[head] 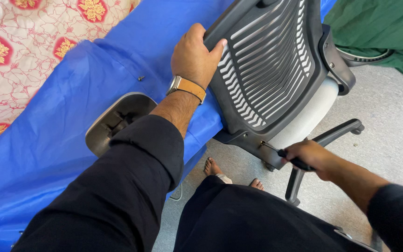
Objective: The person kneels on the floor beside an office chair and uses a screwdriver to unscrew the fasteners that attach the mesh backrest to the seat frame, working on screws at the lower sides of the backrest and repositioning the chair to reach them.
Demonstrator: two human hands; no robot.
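Black sleeves fill the foreground, both arms reaching toward a grey office chair with a ribbed plastic backrest [269, 70] that stands tilted against a bed draped in blue sheeting [47, 140].

Risk, as judged: the chair rests on a wheeled base [325, 140] on the smooth grey floor [392, 121]. Should the base roll or the backrest shift under pressure, the tool tip could slip out of the fastener and strike the nearby bare feet [215, 169]. A loose small dark screw [141, 78] lying on the sheeting could also roll off and be lost.

Left hand [194, 58]: closed over the upper left edge of the backrest, fingers curled behind the rim, thumb flat on the ribbed face, bracing it. A tan-strapped wristwatch [187, 87] sits on that wrist.

Right hand [309, 156]: fist wrapped fully around the black handle of a screwdriver [281, 151], whose shaft meets the bracket at the lower edge of the backrest.

A detached grey armrest pad [115, 119] lies on the sheeting beside the left forearm.
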